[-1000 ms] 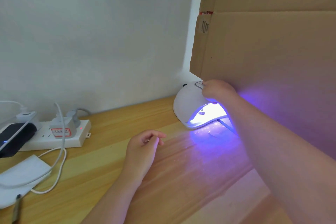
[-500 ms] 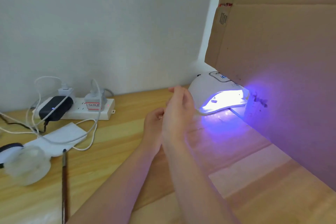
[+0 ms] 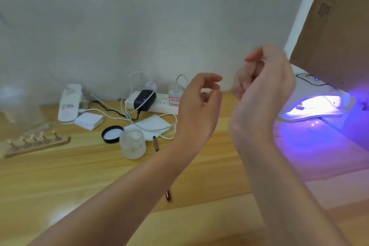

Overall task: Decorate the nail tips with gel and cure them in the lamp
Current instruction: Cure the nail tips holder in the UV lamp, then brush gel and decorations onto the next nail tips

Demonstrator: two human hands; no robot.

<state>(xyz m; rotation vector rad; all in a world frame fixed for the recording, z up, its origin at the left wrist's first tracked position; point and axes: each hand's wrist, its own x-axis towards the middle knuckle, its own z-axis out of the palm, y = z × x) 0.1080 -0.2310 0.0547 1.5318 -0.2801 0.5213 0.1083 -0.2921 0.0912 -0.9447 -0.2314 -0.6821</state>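
Observation:
The white curing lamp [image 3: 317, 104] glows violet at the right, under a cardboard sheet. A wooden strip [image 3: 38, 147] with several nail tips on small stands lies at the far left. A frosted gel jar [image 3: 133, 143] stands mid-table, its black lid [image 3: 111, 134] beside it, and a dark thin brush [image 3: 155, 143] lies just right of the jar. My left hand [image 3: 196, 110] and my right hand [image 3: 261, 86] hover raised above the table, close together, fingers loosely curled and holding nothing. Both are blurred by motion.
A white power strip [image 3: 157, 104] with a black adapter and white cables sits against the wall. White pads [image 3: 88, 121] and a white case [image 3: 68, 104] lie left of it. A tall cardboard sheet [image 3: 337, 32] walls off the right side. The table [image 3: 79, 181] is light wood.
My right hand left the lamp's top and came back beside my left hand, and both rose off the table. The view swung left, bringing the jar, lid and nail tip strip into sight.

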